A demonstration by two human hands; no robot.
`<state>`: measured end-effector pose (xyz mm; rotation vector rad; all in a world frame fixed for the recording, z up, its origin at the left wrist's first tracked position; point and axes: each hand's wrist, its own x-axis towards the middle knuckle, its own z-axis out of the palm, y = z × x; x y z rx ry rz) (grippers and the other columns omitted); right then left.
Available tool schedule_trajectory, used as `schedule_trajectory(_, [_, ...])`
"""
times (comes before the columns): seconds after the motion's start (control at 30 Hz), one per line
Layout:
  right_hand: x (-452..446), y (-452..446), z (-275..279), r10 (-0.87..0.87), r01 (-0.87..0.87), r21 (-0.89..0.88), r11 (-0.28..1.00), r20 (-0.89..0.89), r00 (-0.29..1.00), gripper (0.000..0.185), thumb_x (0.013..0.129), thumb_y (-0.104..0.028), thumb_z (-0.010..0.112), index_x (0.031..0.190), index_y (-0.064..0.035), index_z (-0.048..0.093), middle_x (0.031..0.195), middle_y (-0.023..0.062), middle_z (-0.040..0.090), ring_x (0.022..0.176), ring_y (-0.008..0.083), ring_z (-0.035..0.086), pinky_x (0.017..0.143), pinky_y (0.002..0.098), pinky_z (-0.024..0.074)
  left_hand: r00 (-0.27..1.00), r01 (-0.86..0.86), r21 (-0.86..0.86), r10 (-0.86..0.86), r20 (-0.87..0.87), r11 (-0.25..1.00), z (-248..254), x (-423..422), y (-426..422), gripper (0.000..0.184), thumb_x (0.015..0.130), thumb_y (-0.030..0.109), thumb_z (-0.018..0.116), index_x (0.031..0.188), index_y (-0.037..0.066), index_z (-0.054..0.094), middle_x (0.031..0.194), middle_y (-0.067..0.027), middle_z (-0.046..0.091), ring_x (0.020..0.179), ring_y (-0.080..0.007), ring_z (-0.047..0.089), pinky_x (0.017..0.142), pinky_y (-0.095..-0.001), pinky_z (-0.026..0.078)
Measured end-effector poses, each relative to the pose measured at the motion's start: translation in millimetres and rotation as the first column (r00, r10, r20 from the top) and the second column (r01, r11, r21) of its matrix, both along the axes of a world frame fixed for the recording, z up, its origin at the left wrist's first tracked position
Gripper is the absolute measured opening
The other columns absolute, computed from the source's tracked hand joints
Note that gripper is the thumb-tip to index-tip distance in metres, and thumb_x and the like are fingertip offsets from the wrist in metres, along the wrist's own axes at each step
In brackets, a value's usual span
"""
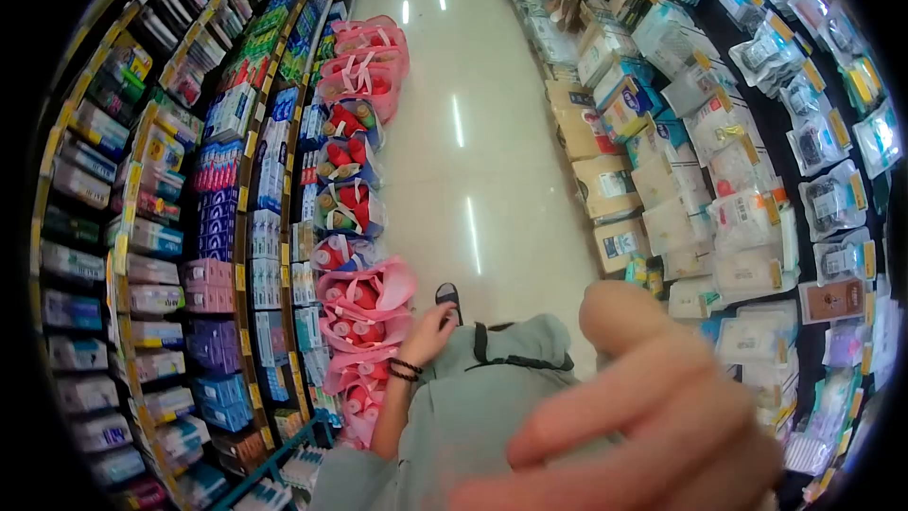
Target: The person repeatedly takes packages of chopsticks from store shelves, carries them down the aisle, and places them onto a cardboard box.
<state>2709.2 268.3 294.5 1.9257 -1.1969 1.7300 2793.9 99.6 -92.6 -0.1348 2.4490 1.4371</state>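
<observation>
My left hand hangs low beside my body, with dark beaded bracelets on the wrist. Its fingers are loosely bent and apart, holding nothing visible, just right of the pink bags filled with red-capped items. Close to the camera, my right hand looms large and blurred at the lower right. Its fingers are bent and spread, with nothing seen between them. Below the hands are my grey-green clothing and one dark sandal.
Shelves of boxed goods line the left side. Hanging packets and brown packages fill the right. A pale glossy aisle floor runs ahead between them. Part of a teal basket or cart edge shows at the lower left.
</observation>
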Motion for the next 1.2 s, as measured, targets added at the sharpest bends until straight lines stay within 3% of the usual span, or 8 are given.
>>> schedule_trajectory(0.37, [-105, -52, 23, -0.022, 0.028, 0.193, 0.981, -0.035, 0.999, 0.006, 0.087, -0.006, 0.061, 0.081, -0.0056, 0.060, 0.072, 0.0043, 0.067, 0.058, 0.0135, 0.062, 0.051, 0.0246, 0.0472, 0.983, 0.117, -0.088, -0.128, -0.129, 0.989, -8, -163, -116, 0.035, 0.092, 0.019, 0.062, 0.123, 0.003, 0.060, 0.104, -0.0161, 0.069, 0.097, -0.0273, 0.067, 0.083, -0.0359, 0.052])
schedule_trajectory(0.63, [-216, -51, 6, -0.293, 0.286, 0.286, 0.914, -0.021, 0.956, 0.001, 0.088, -0.007, 0.060, 0.087, -0.0073, 0.059, 0.072, -0.0016, 0.068, 0.058, 0.0094, 0.063, 0.050, 0.0208, 0.0475, 0.956, 0.293, -0.062, -0.293, -0.006, 0.954, -23, -237, -100, 0.037, 0.093, 0.022, 0.060, 0.122, -0.001, 0.060, 0.108, -0.0219, 0.067, 0.100, -0.0362, 0.065, 0.085, -0.0423, 0.051])
schedule_trajectory(0.8, [-314, -43, 16, -0.419, 0.438, -0.132, 0.889, 0.150, 0.895, 0.004, 0.088, -0.010, 0.059, 0.092, -0.0094, 0.058, 0.069, -0.0053, 0.067, 0.057, 0.0069, 0.062, 0.050, 0.0184, 0.0467, 0.928, 0.355, 0.018, -0.355, 0.118, 0.935, -24, -330, -112, 0.036, 0.093, 0.023, 0.059, 0.120, -0.001, 0.061, 0.110, -0.0222, 0.067, 0.103, -0.0361, 0.064, 0.088, -0.0422, 0.051])
schedule_trajectory(0.87, [-355, -41, 22, -0.378, 0.408, -0.363, 0.838, 0.154, 0.913, 0.007, 0.090, -0.014, 0.058, 0.096, -0.0109, 0.059, 0.070, -0.0051, 0.066, 0.059, 0.0068, 0.060, 0.052, 0.0185, 0.0453, 0.920, 0.390, -0.162, -0.390, 0.038, 0.906, -20, -378, -125, 0.036, 0.092, 0.024, 0.060, 0.119, 0.000, 0.062, 0.111, -0.0217, 0.067, 0.103, -0.0363, 0.064, 0.089, -0.0428, 0.051])
schedule_trajectory(0.93, [-398, -38, 35, -0.346, 0.289, -0.583, 0.760, 0.014, 0.938, 0.009, 0.091, -0.018, 0.058, 0.097, -0.0117, 0.062, 0.077, -0.0032, 0.065, 0.064, 0.0073, 0.059, 0.054, 0.0196, 0.0443, 0.913, 0.390, -0.279, -0.408, -0.010, 0.878, -16, -430, -138, 0.038, 0.090, 0.025, 0.061, 0.119, 0.001, 0.062, 0.110, -0.0208, 0.068, 0.104, -0.0363, 0.064, 0.091, -0.0442, 0.050])
schedule_trajectory(1.03, [-459, -37, 53, -0.315, 0.018, -0.811, 0.585, -0.206, 0.927, 0.014, 0.094, -0.022, 0.057, 0.099, -0.0128, 0.067, 0.087, -0.0003, 0.065, 0.073, 0.0081, 0.058, 0.058, 0.0213, 0.0428, 0.938, 0.311, -0.189, -0.333, -0.098, 0.932, 11, -505, -141, 0.037, 0.090, 0.023, 0.061, 0.119, 0.000, 0.062, 0.107, -0.0206, 0.068, 0.103, -0.0363, 0.063, 0.091, -0.0442, 0.050])
schedule_trajectory(1.13, [-510, -40, 60, -0.373, 0.110, -0.766, 0.634, -0.178, 0.911, 0.015, 0.094, -0.023, 0.056, 0.099, -0.0131, 0.066, 0.088, -0.0003, 0.065, 0.073, 0.0081, 0.058, 0.058, 0.0217, 0.0431, 0.913, 0.323, -0.299, -0.379, -0.152, 0.898, 8, -566, -147, 0.036, 0.092, 0.025, 0.061, 0.120, 0.001, 0.060, 0.109, -0.0192, 0.068, 0.103, -0.0355, 0.064, 0.089, -0.0413, 0.051])
schedule_trajectory(1.2, [-544, -45, 62, -0.399, 0.165, -0.733, 0.660, -0.156, 0.904, 0.016, 0.094, -0.024, 0.056, 0.100, -0.0133, 0.066, 0.088, -0.0004, 0.065, 0.074, 0.0080, 0.058, 0.059, 0.0219, 0.0433, 0.925, 0.306, -0.201, -0.341, -0.166, 0.930, -14, -596, -145, 0.037, 0.092, 0.024, 0.060, 0.120, 0.000, 0.060, 0.109, -0.0202, 0.067, 0.101, -0.0363, 0.064, 0.087, -0.0414, 0.051])
